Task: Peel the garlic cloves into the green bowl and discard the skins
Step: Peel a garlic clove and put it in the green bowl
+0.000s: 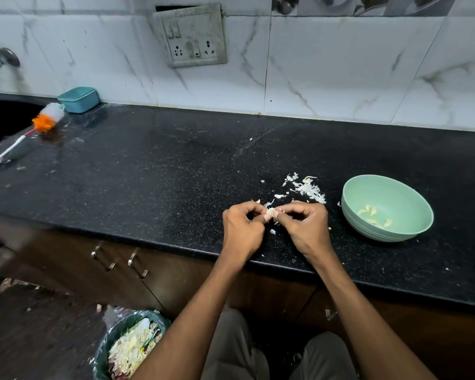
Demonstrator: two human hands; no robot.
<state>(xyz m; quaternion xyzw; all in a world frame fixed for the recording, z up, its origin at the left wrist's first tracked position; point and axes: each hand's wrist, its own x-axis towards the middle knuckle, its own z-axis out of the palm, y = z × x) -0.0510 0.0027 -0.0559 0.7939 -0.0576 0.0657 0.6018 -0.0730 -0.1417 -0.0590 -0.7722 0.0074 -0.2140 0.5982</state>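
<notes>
Over a speckled black stone worktop [154, 171] backed by white marble-look wall tiles [340, 67], the left hand [242, 229] and right hand [305, 229] together pinch a pale garlic clove [271, 212], beside papery white skins [307, 189] and a pale green round bowl [412, 234] of peeled cloves [373, 213].

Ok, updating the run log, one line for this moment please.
peeling | both hands: left hand, right hand pinch garlic clove | green bowl: peeled cloves | skins on counter
</notes>
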